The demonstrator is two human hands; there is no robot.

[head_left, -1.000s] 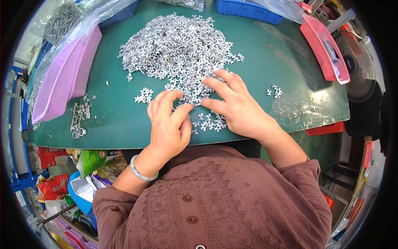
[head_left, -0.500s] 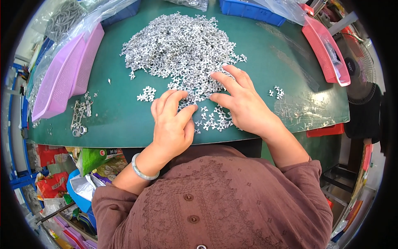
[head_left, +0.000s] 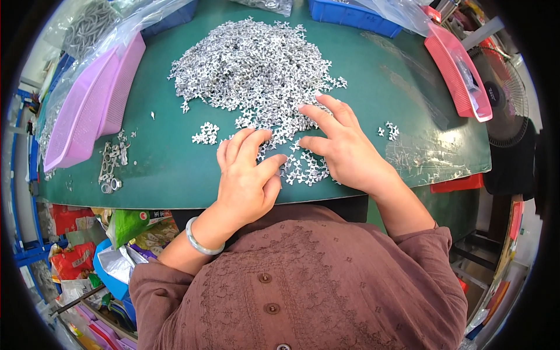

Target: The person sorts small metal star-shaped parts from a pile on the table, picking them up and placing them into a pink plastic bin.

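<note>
A large heap of small silver-grey metal parts (head_left: 251,64), each with several short arms, covers the far middle of the green table. Its near end trails down between my hands. My left hand (head_left: 242,178) rests at the left of that trail, fingers bent but apart, index fingertip by the loose parts. On the other side my right hand (head_left: 350,151) is spread, fingertips touching the trail's right edge. Neither hand visibly grips a part. Between them, close to the table's front edge, lies a loose cluster of the same parts (head_left: 306,170).
Small groups of parts lie left (head_left: 205,133) and right (head_left: 392,131) of my hands. Purple baskets (head_left: 87,111) and some metal rings (head_left: 111,185) are at the left. A pink basket (head_left: 461,76) and a fan (head_left: 496,99) stand right; a blue bin (head_left: 353,17) sits at the back.
My left hand has shifted a little to the right and toward me, its fingertips now nearer the loose cluster. My right hand has barely moved.
</note>
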